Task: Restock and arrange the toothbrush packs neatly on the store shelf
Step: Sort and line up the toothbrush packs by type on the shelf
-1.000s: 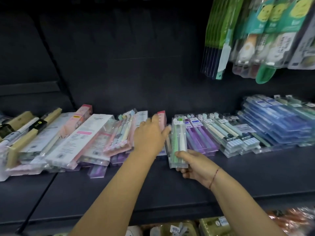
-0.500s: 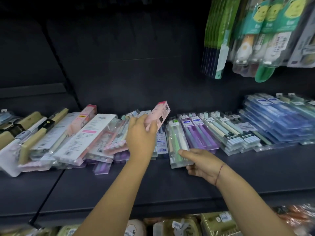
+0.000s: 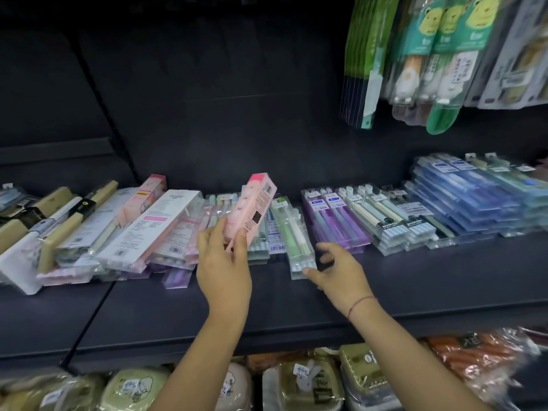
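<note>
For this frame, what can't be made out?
Head view only.
Print on the pink box: too small, blurred.
Its lower end: hidden by the left hand.
The hanging packs: cut off by top and right edges.
Whether the right hand touches the green pack: unclear, blurred.

Toothbrush packs (image 3: pixel 341 221) are lying in a row along the back of the shelf (image 3: pixel 296 307), with a loose heap (image 3: pixel 118 232) sprawling at the left and a tall stack (image 3: pixel 474 200) sitting at the far right. The left hand (image 3: pixel 224 271) is holding a boxed pack (image 3: pixel 252 212) tilted above the row's middle. The right hand (image 3: pixel 341 274) is hovering to its right, just beside the front end of a flat pack (image 3: pixel 296 241). Hanging packs (image 3: pixel 430 54) are dangling above the stack.
</note>
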`<action>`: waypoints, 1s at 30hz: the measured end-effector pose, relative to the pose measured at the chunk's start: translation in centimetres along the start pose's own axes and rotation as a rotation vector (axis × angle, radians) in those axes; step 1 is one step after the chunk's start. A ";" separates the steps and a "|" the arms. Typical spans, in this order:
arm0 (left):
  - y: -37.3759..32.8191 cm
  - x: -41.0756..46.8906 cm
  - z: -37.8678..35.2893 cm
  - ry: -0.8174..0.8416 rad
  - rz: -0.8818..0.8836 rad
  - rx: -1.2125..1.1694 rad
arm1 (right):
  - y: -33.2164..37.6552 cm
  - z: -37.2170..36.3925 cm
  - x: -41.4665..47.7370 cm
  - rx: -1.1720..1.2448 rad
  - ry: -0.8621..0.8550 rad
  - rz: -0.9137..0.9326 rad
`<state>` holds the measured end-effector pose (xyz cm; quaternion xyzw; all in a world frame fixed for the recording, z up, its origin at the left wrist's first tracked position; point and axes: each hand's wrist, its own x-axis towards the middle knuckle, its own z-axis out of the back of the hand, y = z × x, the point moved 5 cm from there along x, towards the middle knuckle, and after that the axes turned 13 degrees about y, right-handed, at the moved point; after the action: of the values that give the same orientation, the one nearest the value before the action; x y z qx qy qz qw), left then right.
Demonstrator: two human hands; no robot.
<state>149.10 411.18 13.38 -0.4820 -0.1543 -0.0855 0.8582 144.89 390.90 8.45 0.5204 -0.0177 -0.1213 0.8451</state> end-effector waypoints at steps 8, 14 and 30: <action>-0.1 -0.8 0.0 0.027 -0.035 -0.084 | 1.9 -1.1 -0.1 -0.622 0.013 0.162; -0.5 -1.1 -0.5 0.088 -0.055 -0.118 | 2.5 -1.0 0.8 -0.736 -0.013 0.135; -9.8 -4.4 -10.7 0.473 -0.714 0.042 | 1.1 15.5 -8.9 0.166 0.102 0.065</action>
<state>144.03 396.94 14.46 -0.3480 -0.1120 -0.4824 0.7961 134.01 379.79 17.39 0.5931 -0.0013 -0.0654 0.8024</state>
